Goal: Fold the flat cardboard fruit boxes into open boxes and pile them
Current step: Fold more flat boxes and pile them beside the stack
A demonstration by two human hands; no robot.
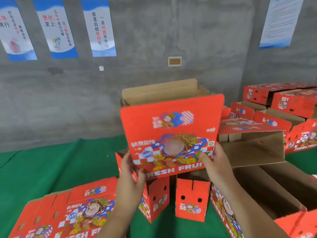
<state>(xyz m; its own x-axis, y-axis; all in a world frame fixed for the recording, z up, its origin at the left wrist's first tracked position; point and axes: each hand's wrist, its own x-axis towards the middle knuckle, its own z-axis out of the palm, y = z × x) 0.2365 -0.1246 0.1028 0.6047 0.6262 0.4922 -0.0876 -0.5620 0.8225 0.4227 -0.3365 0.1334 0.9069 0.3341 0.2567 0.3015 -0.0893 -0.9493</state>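
A red printed cardboard fruit box (171,127) is held up in the middle of the view, partly unfolded, its brown inside showing at the top and its end flaps hanging below. My left hand (130,177) grips its lower left edge. My right hand (214,162) grips its lower right edge, thumb on the printed face. A stack of flat red boxes (68,208) lies at the lower left on the green mat.
Folded open boxes (253,148) lie piled to the right, one large open box (277,191) close by my right arm. More red boxes (291,100) are stacked at the far right. A grey concrete wall with posters (99,28) stands behind. Green mat (60,165) covers the floor.
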